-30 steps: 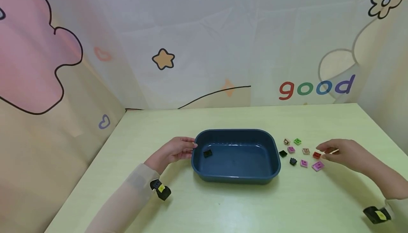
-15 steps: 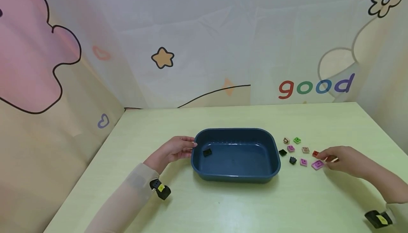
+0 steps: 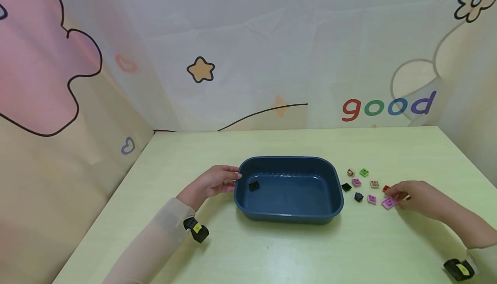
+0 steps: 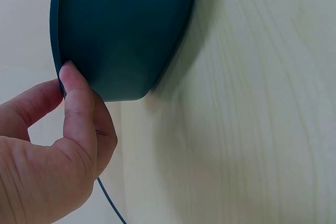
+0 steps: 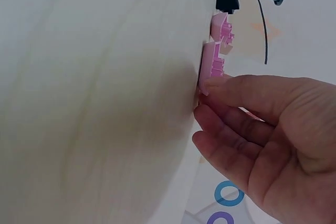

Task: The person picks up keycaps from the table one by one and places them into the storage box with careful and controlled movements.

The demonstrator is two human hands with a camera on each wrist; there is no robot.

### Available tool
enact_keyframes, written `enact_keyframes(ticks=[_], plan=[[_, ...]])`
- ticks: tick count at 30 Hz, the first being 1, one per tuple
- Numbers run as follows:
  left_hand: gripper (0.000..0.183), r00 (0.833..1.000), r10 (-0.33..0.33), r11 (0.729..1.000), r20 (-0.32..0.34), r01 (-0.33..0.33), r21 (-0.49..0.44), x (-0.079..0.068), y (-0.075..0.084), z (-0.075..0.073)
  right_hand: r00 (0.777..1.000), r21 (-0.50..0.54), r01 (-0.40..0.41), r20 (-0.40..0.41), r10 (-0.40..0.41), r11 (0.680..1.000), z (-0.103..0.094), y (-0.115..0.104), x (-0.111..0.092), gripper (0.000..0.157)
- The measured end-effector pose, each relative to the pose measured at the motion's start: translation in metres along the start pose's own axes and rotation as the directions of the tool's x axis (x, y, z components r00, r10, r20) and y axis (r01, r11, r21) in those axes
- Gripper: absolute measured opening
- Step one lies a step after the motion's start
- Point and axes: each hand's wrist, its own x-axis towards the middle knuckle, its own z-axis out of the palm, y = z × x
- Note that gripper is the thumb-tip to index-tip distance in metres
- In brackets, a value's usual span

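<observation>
A dark blue plastic basin (image 3: 289, 219) stands mid-table with one small black building brick (image 3: 254, 185) inside, toward its left end. My left hand (image 3: 213, 182) grips the basin's left rim; the left wrist view shows a fingertip against the wall (image 4: 126, 40) and another finger at the rim's far side. Over on the right, my right hand (image 3: 415, 195) pinches the larger pink building brick (image 3: 388, 203), with the thumb against its near end in the right wrist view. A red brick (image 3: 385, 188) lies just beyond, partly covered by the fingers.
Between basin and right hand lie several small bricks: a green one (image 3: 363, 172), a tan one (image 3: 374, 184), a smaller pink one (image 3: 371, 199), and a black one (image 3: 359, 197). A printed cloth (image 3: 248, 59) hangs behind the table (image 3: 194, 249).
My right hand has moved slightly down and left, from beside the red brick onto the larger pink brick. My left hand stays on the basin rim.
</observation>
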Motion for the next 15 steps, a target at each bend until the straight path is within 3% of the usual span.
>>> enact_keyframes(ticks=[15], plan=[[0.025, 1.0, 0.008, 1.0, 0.007, -0.008, -0.01, 0.0002, -0.0001, 0.0007, 0.999, -0.054, 0.025, -0.023, -0.027, 0.998, 0.0063, -0.0008, 0.0017, 0.016]])
